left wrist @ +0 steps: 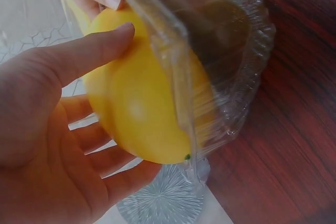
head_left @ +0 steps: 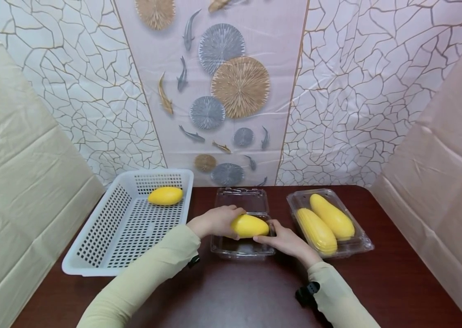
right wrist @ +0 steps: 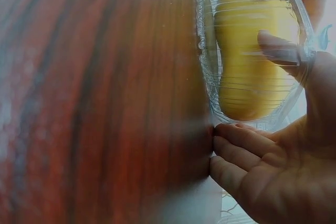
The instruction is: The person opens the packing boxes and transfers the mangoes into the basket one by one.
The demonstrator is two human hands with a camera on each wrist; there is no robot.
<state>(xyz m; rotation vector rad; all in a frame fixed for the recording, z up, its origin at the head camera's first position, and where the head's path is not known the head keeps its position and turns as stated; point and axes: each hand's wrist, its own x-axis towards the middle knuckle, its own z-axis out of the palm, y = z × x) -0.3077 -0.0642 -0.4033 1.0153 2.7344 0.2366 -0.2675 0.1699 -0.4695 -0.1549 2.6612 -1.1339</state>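
Observation:
In the head view my left hand (head_left: 219, 222) grips a yellow mango (head_left: 249, 226) over the base of a clear plastic clamshell box (head_left: 242, 253). The left wrist view has the thumb on top of the mango (left wrist: 142, 98) and the other fingers curled round its far side. The mango partly overlaps the box wall there. My right hand (head_left: 283, 239) holds the box at its right end. From the right wrist, the thumb reaches over the rim of the box (right wrist: 210, 90) and the fingers (right wrist: 236, 153) lie outside it, low by the table.
On the left stands a white perforated basket (head_left: 91, 232) with one mango (head_left: 165, 196) in it. A second clear box (head_left: 356, 246) on the right contains two long yellow fruits (head_left: 331, 216). The box's lid (head_left: 242, 200) lies back toward the patterned wall covering (head_left: 231, 91).

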